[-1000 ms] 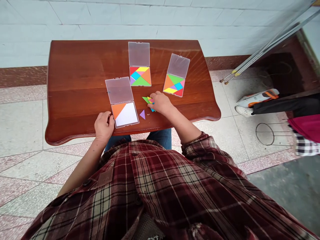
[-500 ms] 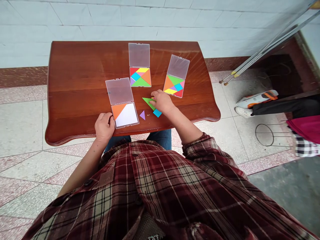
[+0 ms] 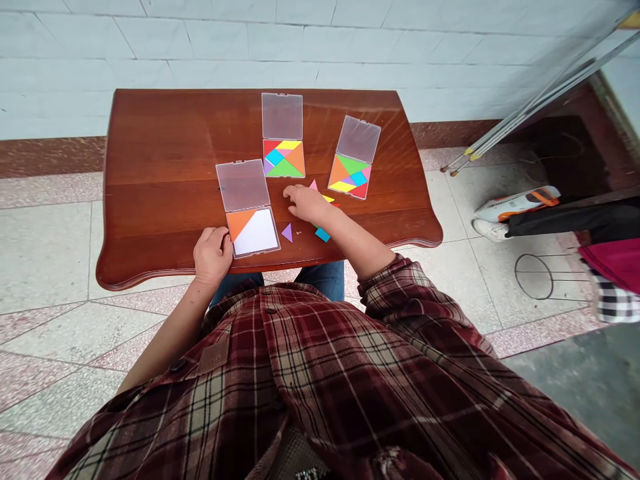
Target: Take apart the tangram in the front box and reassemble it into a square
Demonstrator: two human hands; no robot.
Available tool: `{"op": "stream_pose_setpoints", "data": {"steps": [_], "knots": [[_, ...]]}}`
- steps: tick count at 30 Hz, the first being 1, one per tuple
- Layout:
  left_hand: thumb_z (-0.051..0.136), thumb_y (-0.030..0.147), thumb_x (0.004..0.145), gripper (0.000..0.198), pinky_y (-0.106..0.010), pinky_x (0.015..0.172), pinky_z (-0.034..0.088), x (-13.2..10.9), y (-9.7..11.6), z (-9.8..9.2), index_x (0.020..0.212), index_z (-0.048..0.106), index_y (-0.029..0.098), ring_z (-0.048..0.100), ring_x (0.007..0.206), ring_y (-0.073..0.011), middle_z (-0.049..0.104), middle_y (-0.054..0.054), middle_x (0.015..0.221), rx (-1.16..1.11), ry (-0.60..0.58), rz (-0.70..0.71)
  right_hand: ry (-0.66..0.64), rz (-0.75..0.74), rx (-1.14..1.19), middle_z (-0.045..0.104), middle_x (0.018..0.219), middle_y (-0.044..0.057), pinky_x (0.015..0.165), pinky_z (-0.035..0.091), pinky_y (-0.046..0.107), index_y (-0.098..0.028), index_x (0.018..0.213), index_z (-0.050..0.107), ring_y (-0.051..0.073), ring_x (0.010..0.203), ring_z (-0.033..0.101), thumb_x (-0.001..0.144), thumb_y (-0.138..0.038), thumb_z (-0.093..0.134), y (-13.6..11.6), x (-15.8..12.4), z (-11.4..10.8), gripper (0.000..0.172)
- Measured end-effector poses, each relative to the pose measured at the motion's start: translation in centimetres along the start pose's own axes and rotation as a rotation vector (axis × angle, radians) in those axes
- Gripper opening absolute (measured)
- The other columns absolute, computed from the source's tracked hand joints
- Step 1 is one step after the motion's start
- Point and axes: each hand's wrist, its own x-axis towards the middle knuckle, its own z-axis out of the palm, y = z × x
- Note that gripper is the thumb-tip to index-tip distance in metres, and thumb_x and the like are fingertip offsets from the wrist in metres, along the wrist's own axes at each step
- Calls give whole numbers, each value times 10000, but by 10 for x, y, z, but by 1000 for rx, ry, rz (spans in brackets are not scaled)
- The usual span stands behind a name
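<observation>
Tiled wall (image 3: 250, 47) at back, speckled floor tiles (image 3: 45, 260) below, dark glossy wooden worktop (image 3: 165, 167) in front of person in plaid shirt (image 3: 300, 373) & jeans (image 3: 325, 277). On it, 3 tangram cases, lids open & flat, pointing away from person. Left case (image 3: 253, 232) nearest: orange triangle (image 3: 239, 223) in tray, rest of tray white. Middle case (image 3: 284, 159) & right case (image 3: 349, 177) both full of coloured pieces.

L hand (image 3: 213, 257) at near left corner of left case, fingers (image 3: 220, 235) curled against its edge; can't tell if gripping or just resting. R hand (image 3: 307, 203) out over worktop betw. left & right cases, fingers (image 3: 293, 193) extended, loosely apart, no piece visibly held.

Loose pieces around R hand: purple triangle (image 3: 287, 233) & teal square (image 3: 323, 235) near its wrist side, pink triangle (image 3: 313, 185) & yellow piece (image 3: 328, 198) just past it, red sliver (image 3: 335, 205) partly hidden.

Floor at right: white-orange sneaker (image 3: 515, 207), wire ring stand (image 3: 534, 277), red cloth (image 3: 613, 267).
</observation>
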Motion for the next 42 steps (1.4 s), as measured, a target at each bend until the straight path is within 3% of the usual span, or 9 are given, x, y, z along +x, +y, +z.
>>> {"op": "stream_pose_setpoints", "data": {"steps": [4,7,11,17,22,28,34,39,42], "knots": [[439,255,874,244,-316,814,460,0,1,-1,975,653,195,593,901,-213,632,-78,933,3,-5,1,83,43,101,682,1095,95,876,482,357,-133,1189,605,226,968,633,847,-124,568,8,-12,-14,345],[431,260,881,249,-318,805,456,0,2,-1,967,655,192,590,900,-218,630,-79,921,6,-1,8,50,196,28,687,1094,129,884,482,375,-111,1171,621,258,1002,640,865,-177,608,17,-31,-17,314],[436,259,879,250,-319,792,450,1,2,-1,973,658,193,585,880,-217,620,-76,912,0,-10,7,33,352,-68,612,1247,203,897,497,415,-90,1279,566,320,1098,623,838,-308,711,16,-52,-7,512],[443,249,881,246,-310,781,448,1,1,0,969,664,187,587,874,-212,615,-73,897,4,0,19,5,307,-61,532,1331,197,901,510,385,-130,1270,583,288,1099,637,881,-217,635,1,-46,0,401],[460,249,871,245,-297,762,450,0,-1,3,960,678,179,595,854,-203,635,-71,906,21,48,53,2,407,-104,527,1328,210,901,515,368,-118,1366,499,294,1132,625,854,-311,699,-2,-44,-3,582],[467,251,873,243,-299,754,450,0,-3,4,963,681,178,598,848,-205,639,-74,909,16,60,62,16,434,-78,533,1323,223,907,507,380,-106,1361,498,287,1099,635,866,-292,680,1,-44,-1,559],[460,247,873,244,-308,770,454,0,-3,4,959,677,176,596,853,-210,637,-78,908,14,60,64,25,322,-22,574,1316,189,963,480,378,-110,1290,550,271,1156,605,882,-197,639,-3,-41,0,427],[462,237,870,238,-306,767,454,0,-2,4,963,673,180,595,858,-208,637,-74,906,6,45,65,60,376,-38,560,1307,219,915,499,382,-86,1345,508,293,1101,635,861,-242,675,2,-47,0,535],[460,246,874,245,-311,759,453,0,-3,4,961,677,174,591,848,-210,634,-80,909,7,53,65,35,402,-63,572,1286,226,885,512,390,-85,1317,531,295,1058,650,858,-249,680,3,-50,-1,510]]}}
